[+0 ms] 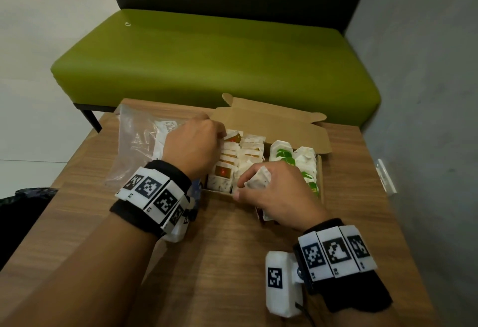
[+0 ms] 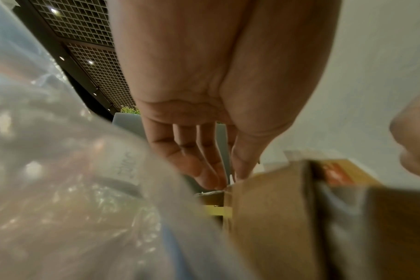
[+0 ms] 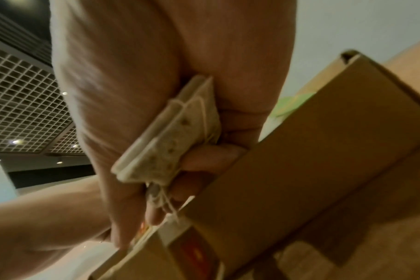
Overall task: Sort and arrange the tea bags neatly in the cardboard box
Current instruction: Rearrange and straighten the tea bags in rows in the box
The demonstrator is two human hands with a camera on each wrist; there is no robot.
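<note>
- On the far left I see the clear plastic bag (image 1: 134, 145). It lies flat on the worktop (image 1: 219, 262), touching the left side of the box, and something white is still inside. I judge it is kept there as the supply, so my reach to the box is short.
- My left hand (image 1: 192, 145) is over the left end of the cardboard box (image 1: 271, 122). In the left wrist view its fingertips (image 2: 209, 180) come together at the top edge of the box wall, but I cannot tell if they pinch a bag or only press the row. I think they keep the red-label tea bags (image 1: 223, 171) upright in a row.
- The red-label bags stand in two rows in the left half of the box. I think they stand on edge because more fit this way and the labels stay readable.
- My right hand (image 1: 274, 194) is at the near wall of the box, at the middle. Its fingers are curled around a small stack of tea bags (image 3: 170, 138), with strings hanging below. I judge this stack waits for a free gap.
- Under this hand some red packets (image 1: 261, 214) lie outside the box on the worktop, not yet sorted.
- The green-label tea bags (image 1: 284, 156) fill the right half of the box, kept apart by kind.
</note>
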